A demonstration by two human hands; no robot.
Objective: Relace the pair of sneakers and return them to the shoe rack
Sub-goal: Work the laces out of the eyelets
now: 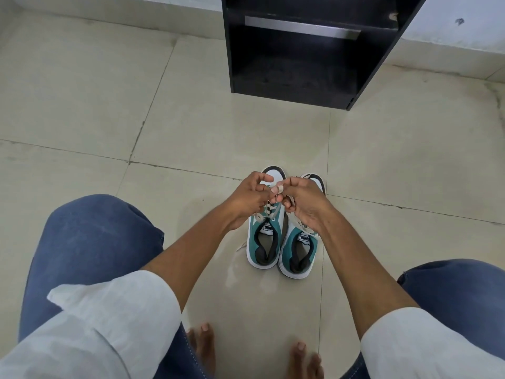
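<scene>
Two teal and white sneakers stand side by side on the tiled floor, heels toward me: the left sneaker [263, 242] and the right sneaker [299, 253]. Both hands hover over the left sneaker's front. My left hand [250, 199] pinches a cream lace [269, 210] that rises from the eyelets. My right hand [303, 202] holds the lace's other end, and the fingertips of both hands meet near the toe. A loose lace end [241, 246] trails on the floor left of the left sneaker. The right sneaker's laces lie under my right wrist.
A black shoe rack [300, 64] with open shelves stands on the floor beyond the sneakers, against a white wall. My knees in blue jeans flank the view and my bare feet [203, 343] rest on the tiles below the shoes.
</scene>
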